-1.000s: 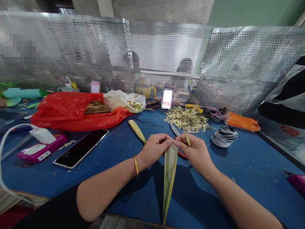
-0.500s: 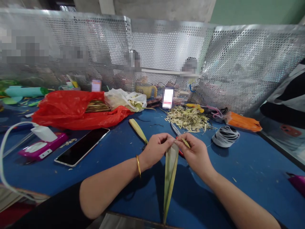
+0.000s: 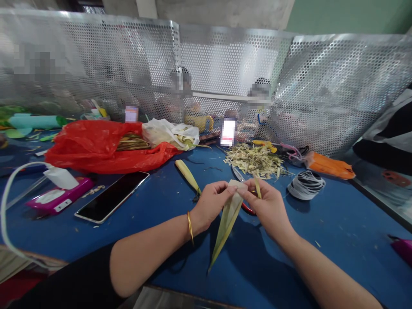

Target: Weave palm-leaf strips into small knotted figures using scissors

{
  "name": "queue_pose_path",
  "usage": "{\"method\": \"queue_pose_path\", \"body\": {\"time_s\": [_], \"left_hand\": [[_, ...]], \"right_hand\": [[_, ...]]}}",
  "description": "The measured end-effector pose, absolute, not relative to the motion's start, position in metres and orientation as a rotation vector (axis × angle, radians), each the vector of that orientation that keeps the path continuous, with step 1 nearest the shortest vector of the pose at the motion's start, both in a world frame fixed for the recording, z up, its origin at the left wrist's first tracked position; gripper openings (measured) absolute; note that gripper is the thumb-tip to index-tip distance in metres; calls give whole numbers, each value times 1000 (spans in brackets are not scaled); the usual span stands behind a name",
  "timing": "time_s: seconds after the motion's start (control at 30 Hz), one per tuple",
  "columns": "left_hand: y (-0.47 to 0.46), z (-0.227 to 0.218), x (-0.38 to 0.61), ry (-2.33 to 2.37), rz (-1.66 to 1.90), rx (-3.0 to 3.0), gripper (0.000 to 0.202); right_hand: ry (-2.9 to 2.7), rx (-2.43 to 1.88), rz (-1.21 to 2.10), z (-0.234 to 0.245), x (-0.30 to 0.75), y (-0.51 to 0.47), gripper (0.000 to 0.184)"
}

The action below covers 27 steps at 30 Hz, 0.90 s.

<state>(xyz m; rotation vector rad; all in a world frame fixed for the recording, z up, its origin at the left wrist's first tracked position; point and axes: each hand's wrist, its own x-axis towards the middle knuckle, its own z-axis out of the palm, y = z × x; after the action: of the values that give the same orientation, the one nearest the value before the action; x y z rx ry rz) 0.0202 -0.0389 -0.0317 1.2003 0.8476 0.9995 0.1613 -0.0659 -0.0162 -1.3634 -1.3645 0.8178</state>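
Leaf [image 3: 226,221] hangs toward the table's [image 3: 341,244] near edge. Toward the far edge, a red bag [image 3: 83,143] holds stalks [image 3: 132,143], a white bag [image 3: 157,132] pale pieces [image 3: 186,140]. Left hand [image 3: 210,204] and right hand [image 3: 267,206] pinch its top.

Muted light, soft shadows across the blue table [image 3: 341,240], stretched edges

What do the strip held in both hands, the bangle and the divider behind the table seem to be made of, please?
Held strip: probably leaf or husk, matte, judging by its pale green, tapering blade. Bangle: gold-coloured, likely polished metal by its shine; solid or plated is unclear. Divider: likely thin sheet metal, silvery and glossy, punched with rows of holes.
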Motion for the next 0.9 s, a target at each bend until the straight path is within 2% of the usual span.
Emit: {"method": "queue_pose_path", "body": {"time_s": [0.3,0.57,0.77,0.9], "left_hand": [[-40,-36,22,822,1036,1221,38],[-38,-36,23,868,1073,1268,35],[-37,-37,21,917,1126,1275,35],[-38,-37,22,901,1078,1264,37]], "right_hand": [[-1482,-1408,733,-30,164,-63,28],[-1603,-1386,458,-25,160,-72,22],[-1467,-1436,767,-24,157,-68,22],[-1451,-1453,737,-24,159,-67,24]]}}
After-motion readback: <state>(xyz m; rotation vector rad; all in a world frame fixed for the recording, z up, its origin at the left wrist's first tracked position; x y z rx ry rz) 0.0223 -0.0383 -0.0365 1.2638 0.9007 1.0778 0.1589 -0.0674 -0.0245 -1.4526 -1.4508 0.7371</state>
